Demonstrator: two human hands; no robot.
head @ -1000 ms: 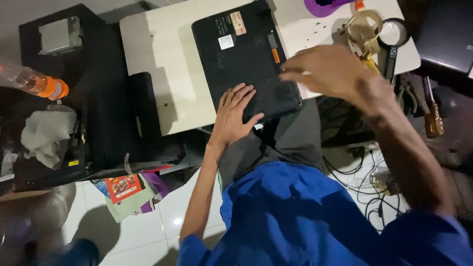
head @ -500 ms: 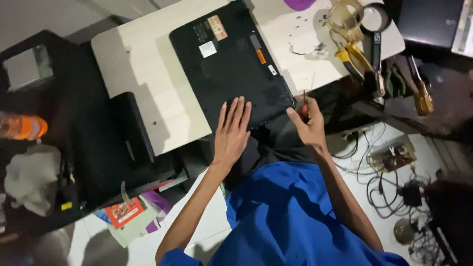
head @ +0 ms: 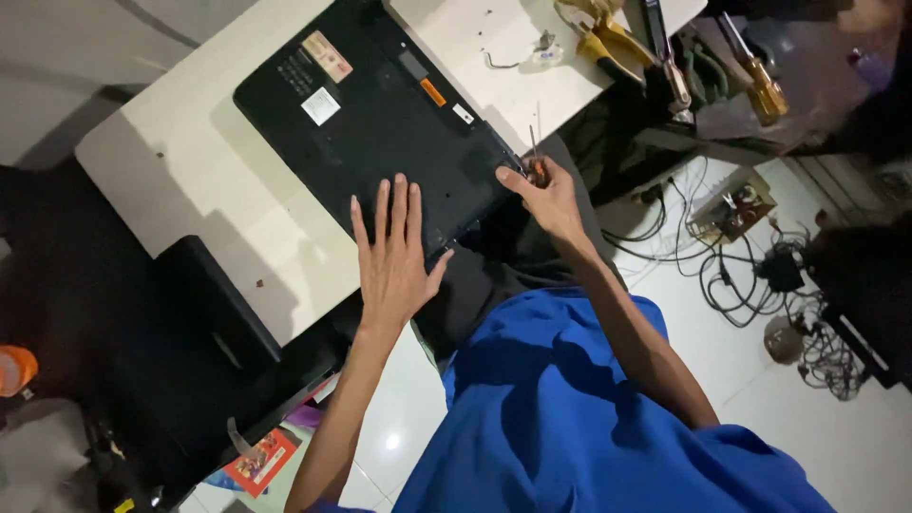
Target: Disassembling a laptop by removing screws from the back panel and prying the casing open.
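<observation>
White floor tiles (head: pixel 855 446) spread below a pale counter (head: pixel 190 171) that carries a black laptop (head: pixel 380 123) lying bottom-up, its near corner jutting over the counter's edge. A tangle of black cables (head: pixel 750 275) sprawls on the floor to the right. The left hand (head: pixel 392 256) lies flat on the laptop's base, fingers spread wide. The right hand (head: pixel 546 190) is pinched around a small screwdriver (head: pixel 534 157) at the laptop's near right corner. Yellow-handled pliers (head: pixel 608 43) and another screwdriver (head: pixel 755 66) lie farther back, well apart from both hands.

Right hand (head: pixel 543 190) now gripping screwdriver (head: pixel 534 157)
</observation>
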